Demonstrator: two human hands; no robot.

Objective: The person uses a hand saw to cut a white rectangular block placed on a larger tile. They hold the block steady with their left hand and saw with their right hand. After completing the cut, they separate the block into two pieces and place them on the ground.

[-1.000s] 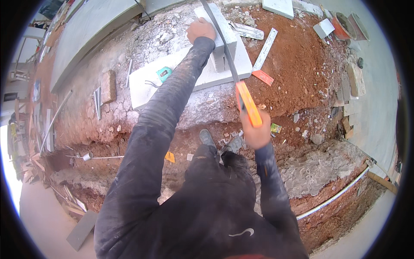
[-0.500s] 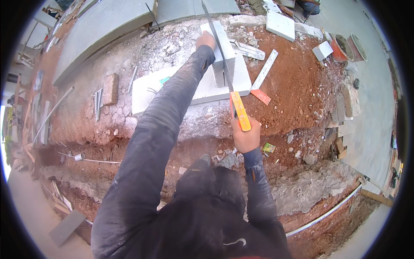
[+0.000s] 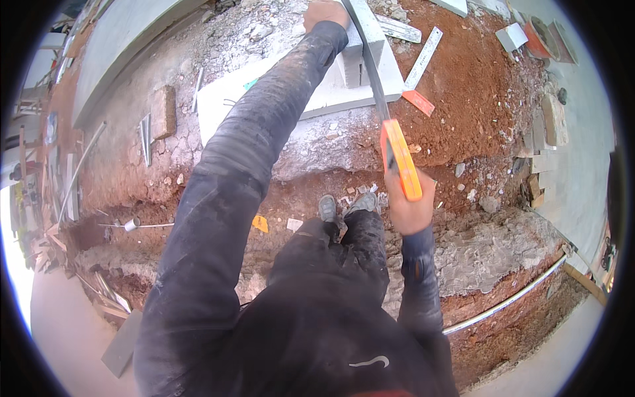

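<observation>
My right hand (image 3: 411, 206) is wrapped round the orange-yellow handle of a hand saw (image 3: 405, 159). The long blade runs away from me, across the top of an upright pale block (image 3: 351, 69). A dark slot shows in the block's near face. At the upper edge of the view, my left hand (image 3: 325, 14) grips the block's left side, close to the blade; its fingertips are partly hidden. Beneath the block lies a wide white slab (image 3: 327, 99), which my left forearm partly covers.
Right of the slab lies a white straightedge (image 3: 423, 61) with an orange end. A brick (image 3: 163, 112) rests at left. Buckets (image 3: 541, 38) and a small white block (image 3: 511, 38) stand at far right. My shoes (image 3: 327, 206) are in a dirt trench; a white pipe (image 3: 509, 308) runs behind at right.
The saw and my right hand have come nearer to me and slightly right in the picture. The whole view has shifted, so the block and my left hand sit higher. Both grips stay.
</observation>
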